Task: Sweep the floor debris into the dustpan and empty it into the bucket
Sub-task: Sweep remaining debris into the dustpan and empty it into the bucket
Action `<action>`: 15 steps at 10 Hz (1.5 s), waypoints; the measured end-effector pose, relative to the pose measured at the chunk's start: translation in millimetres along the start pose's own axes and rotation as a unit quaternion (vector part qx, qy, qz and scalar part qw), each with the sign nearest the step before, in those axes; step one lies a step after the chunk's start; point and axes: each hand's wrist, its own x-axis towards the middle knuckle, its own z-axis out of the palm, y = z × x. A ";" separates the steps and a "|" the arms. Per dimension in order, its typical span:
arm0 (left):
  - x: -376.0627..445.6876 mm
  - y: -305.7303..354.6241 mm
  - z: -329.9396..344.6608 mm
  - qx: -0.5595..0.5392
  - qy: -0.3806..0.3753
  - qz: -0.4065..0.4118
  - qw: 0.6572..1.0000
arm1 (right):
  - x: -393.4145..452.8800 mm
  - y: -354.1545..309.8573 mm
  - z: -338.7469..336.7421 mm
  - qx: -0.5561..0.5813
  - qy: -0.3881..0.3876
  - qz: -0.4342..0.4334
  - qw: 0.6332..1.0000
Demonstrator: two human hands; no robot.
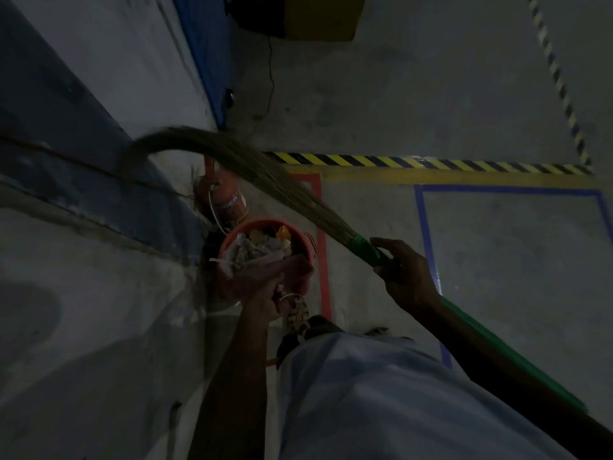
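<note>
An orange bucket (306,250) stands on the floor by the wall, holding wrappers and scraps. My left hand (265,300) grips a pinkish dustpan (265,272) tilted over the bucket's near rim. My right hand (406,273) grips the green handle of a grass broom (252,171). The broom's bristles arch up and left over the bucket, their tips drooping against the wall.
A red fire extinguisher (222,197) stands just behind the bucket at the wall. Red tape (323,260), blue tape (428,234) and a yellow-black hazard stripe (431,162) mark the concrete floor. A yellow box (318,18) and a black cable (270,81) lie farther off.
</note>
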 end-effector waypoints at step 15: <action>101.8 -329.9 88.8 0.323 0.092 -0.124 0.934 | -178.5 404.7 62.4 0.061 -0.049 0.304 0.950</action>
